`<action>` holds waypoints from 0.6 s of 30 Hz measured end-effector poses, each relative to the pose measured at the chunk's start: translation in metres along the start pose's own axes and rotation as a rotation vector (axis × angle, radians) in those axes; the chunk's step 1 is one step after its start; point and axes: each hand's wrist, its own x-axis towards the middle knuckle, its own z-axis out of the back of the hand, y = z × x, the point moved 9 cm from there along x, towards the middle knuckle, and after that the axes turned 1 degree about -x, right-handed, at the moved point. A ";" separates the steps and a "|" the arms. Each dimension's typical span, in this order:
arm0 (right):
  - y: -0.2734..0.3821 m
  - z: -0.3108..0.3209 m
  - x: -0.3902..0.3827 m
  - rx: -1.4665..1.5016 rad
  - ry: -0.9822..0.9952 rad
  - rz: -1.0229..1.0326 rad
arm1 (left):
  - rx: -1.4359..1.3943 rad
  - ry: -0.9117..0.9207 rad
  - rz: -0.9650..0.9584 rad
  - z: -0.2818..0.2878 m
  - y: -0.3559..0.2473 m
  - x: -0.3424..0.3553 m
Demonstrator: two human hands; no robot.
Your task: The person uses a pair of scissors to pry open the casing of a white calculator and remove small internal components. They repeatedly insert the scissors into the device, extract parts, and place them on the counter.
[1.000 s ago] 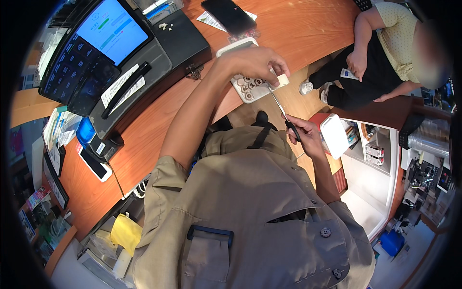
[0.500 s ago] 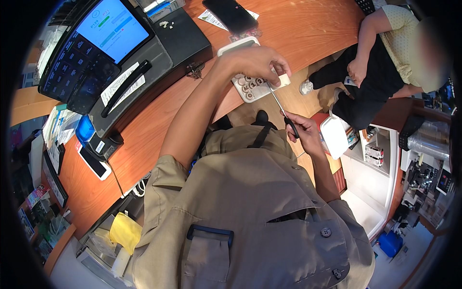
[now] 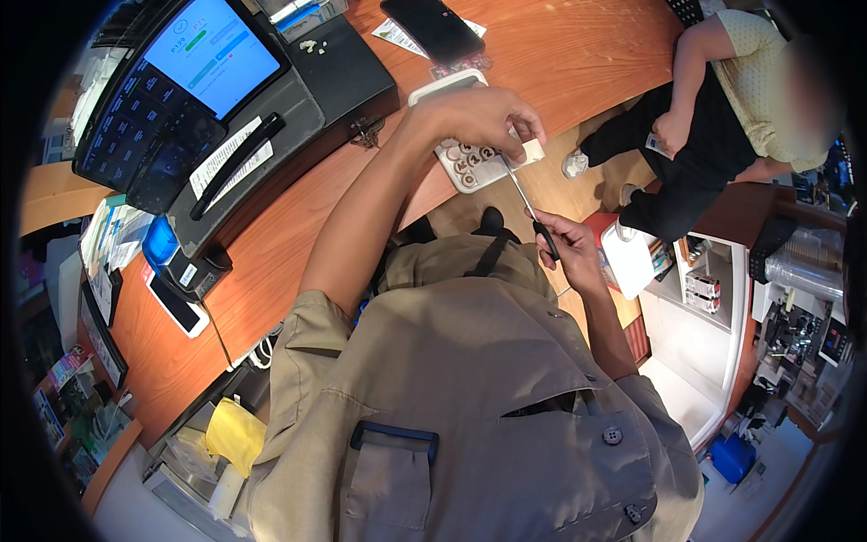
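Observation:
My left hand (image 3: 479,119) bends over a white tray (image 3: 468,187) at the edge of the wooden counter. Its fingers pinch a small cream-coloured piece (image 3: 532,153), which looks like paper or card. Several round discs with dark brown rings and marks (image 3: 474,159) show in the tray beneath the hand; the rest of them is hidden by it. My right hand (image 3: 569,244) is closed around the black handle of a pair of scissors (image 3: 545,240). Their thin metal blades point up and left, with the tips at the lower edge of the cream piece.
A phone (image 3: 433,29) lies on the counter beyond the tray. To the left stands a lit touchscreen (image 3: 212,59) on a dark terminal. A seated person (image 3: 722,117) at the right holds a small card. Nearer, a white lid-like panel (image 3: 626,259) and an open white cabinet (image 3: 691,339) stand.
My hands, the scissors and the cream piece stay almost where they were. The seated person's foot and leg have shifted slightly.

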 end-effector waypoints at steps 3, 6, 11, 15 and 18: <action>0.000 -0.001 0.000 -0.005 -0.006 0.007 | 0.001 0.004 -0.001 -0.001 0.001 0.000; -0.002 -0.001 0.000 -0.011 -0.023 -0.010 | 0.000 0.007 -0.015 -0.001 0.002 0.001; -0.006 0.001 0.000 0.029 -0.028 -0.032 | -0.042 0.017 -0.011 -0.003 0.005 0.001; -0.008 0.001 0.001 0.052 -0.014 -0.026 | -0.062 0.027 0.002 -0.004 0.006 0.002; -0.006 -0.002 0.002 0.112 0.015 0.022 | -0.043 0.024 0.001 -0.004 0.005 0.002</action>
